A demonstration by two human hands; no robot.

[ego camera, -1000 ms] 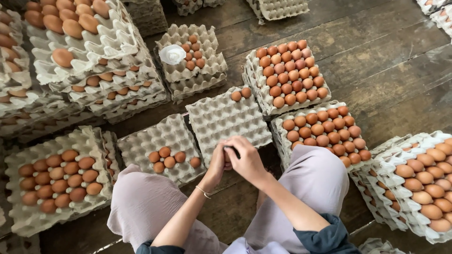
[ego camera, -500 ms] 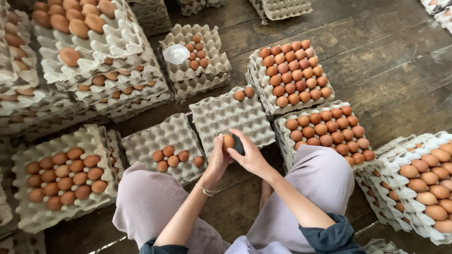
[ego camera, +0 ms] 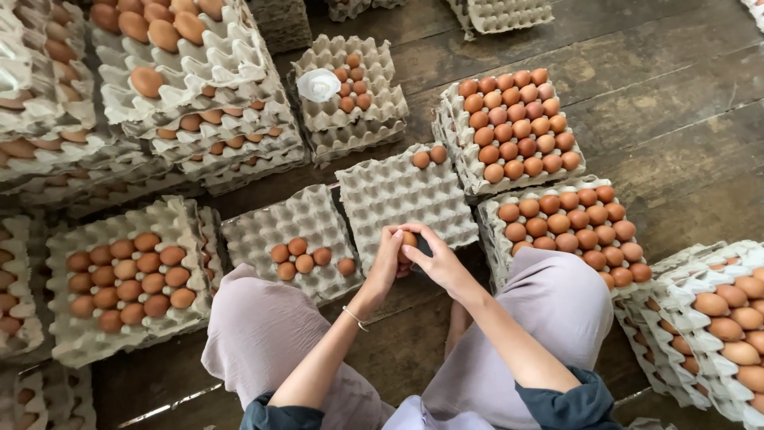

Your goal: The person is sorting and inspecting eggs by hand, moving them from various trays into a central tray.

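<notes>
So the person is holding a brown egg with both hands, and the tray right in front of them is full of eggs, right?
Not quite. Both hands, left hand and right hand, do hold a brown egg, but the tray in front is almost empty: the head view shows only two eggs at its far corner.

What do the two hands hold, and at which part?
Both hands, left hand and right hand, hold one brown egg between the fingers, around its sides; its top shows.
</notes>
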